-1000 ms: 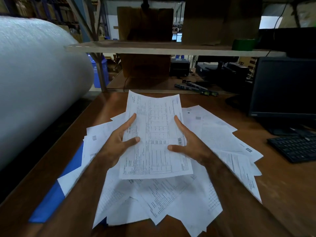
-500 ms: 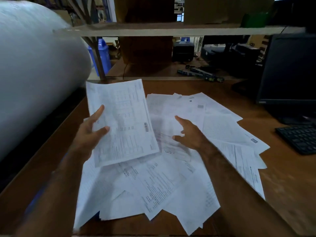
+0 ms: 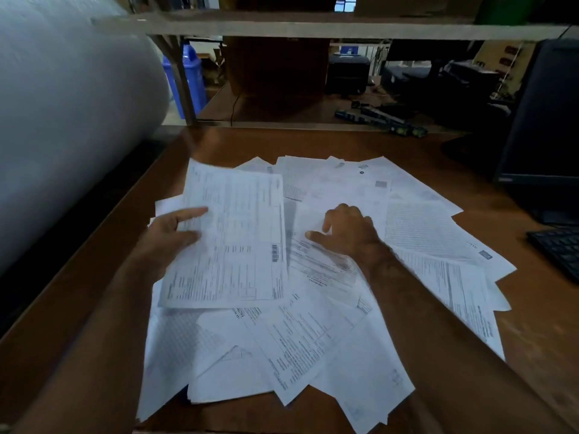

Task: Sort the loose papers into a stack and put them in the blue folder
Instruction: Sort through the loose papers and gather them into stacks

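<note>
Many loose papers (image 3: 313,333), left hand (image 3: 169,236) holding sheet (image 3: 232,242)

Brown wooden table (image 3: 391,142) fills the near and middle scene; a loose spread of white printed papers (image 3: 313,339) lies on its centre, sheets overlapping at mixed angles, some reaching the near edge; a black keyboard (image 3: 560,249) rests on the table at the right edge, only partly in frame; a dark monitor (image 3: 542,120) stands at the far right, its base (image 3: 554,214) on the tabletop just beyond the keyboard; a large pale roll (image 3: 62,120) runs along the left side, whether it touches the table cannot be told; a lower far surface (image 3: 282,115) behind the table holds dark blurred objects.
</note>
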